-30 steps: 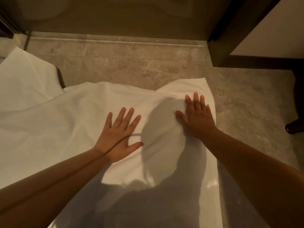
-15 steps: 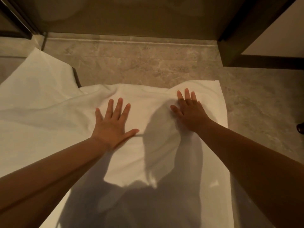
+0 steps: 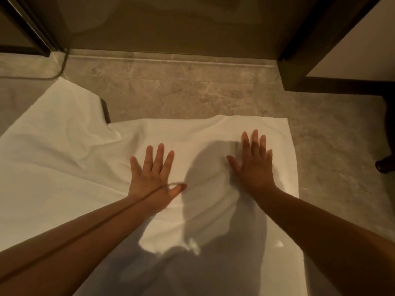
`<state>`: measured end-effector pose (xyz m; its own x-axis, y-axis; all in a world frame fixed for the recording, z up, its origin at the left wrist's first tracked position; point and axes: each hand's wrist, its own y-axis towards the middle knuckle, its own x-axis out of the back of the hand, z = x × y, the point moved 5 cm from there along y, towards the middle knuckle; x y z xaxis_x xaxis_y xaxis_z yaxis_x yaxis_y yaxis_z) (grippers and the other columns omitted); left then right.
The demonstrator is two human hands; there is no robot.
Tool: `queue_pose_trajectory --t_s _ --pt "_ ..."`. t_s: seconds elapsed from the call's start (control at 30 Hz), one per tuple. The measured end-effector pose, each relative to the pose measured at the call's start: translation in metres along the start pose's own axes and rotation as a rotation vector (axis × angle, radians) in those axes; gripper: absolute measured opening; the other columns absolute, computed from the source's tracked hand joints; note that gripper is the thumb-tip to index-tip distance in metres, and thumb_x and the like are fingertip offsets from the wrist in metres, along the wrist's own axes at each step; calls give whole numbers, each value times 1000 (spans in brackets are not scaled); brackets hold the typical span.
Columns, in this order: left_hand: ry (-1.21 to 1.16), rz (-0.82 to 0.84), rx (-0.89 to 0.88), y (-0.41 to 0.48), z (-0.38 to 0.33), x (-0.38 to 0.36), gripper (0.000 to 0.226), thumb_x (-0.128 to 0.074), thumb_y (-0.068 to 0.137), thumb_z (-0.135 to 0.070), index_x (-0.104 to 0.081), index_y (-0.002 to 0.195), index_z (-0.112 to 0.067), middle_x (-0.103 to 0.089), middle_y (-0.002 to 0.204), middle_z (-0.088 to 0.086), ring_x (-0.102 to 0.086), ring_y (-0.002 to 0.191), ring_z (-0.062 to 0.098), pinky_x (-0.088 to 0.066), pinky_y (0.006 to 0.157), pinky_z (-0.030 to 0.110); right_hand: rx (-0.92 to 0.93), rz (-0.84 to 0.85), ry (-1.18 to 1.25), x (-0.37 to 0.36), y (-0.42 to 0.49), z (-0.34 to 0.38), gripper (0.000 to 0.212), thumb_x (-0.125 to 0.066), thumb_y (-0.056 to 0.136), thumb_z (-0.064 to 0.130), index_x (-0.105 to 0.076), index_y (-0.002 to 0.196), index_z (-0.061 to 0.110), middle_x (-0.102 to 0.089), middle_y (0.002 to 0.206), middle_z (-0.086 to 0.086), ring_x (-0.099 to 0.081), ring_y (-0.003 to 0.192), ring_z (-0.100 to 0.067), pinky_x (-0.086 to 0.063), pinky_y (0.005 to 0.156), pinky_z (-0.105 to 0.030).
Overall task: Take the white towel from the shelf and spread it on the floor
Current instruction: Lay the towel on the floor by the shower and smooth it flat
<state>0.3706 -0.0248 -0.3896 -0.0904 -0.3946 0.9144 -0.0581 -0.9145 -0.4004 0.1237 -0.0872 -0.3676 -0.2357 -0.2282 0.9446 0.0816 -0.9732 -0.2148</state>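
The white towel lies across the grey stone floor, wrinkled at its far edge and folded over at the far left. My left hand rests flat on the towel's middle with fingers spread. Pressing flat near the towel's far right corner is my right hand, fingers apart too. Neither hand grips the cloth. My shadow covers the near part of the towel.
A dark wooden frame and pale panel stand at the far right. A dark furniture foot sits on the floor at the right edge. A dark door frame is at the far left, with a glassy wall ahead.
Both hands have slid slightly over the towel, and the far right corner now lies flatter. The view has shifted a little to the left.
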Motion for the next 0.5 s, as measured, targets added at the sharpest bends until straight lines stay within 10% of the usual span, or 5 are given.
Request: queue_pose_trajectory --t_s 0.5 --pt "-125 -115 28 44 -26 14 88 6 74 -77 28 140 -25 30 151 8 29 137 33 4 109 64 -32 59 -133 -8 19 -47 78 -11 83 72 18 144 31 22 155 -4 25 139 -26 10 109 -55"
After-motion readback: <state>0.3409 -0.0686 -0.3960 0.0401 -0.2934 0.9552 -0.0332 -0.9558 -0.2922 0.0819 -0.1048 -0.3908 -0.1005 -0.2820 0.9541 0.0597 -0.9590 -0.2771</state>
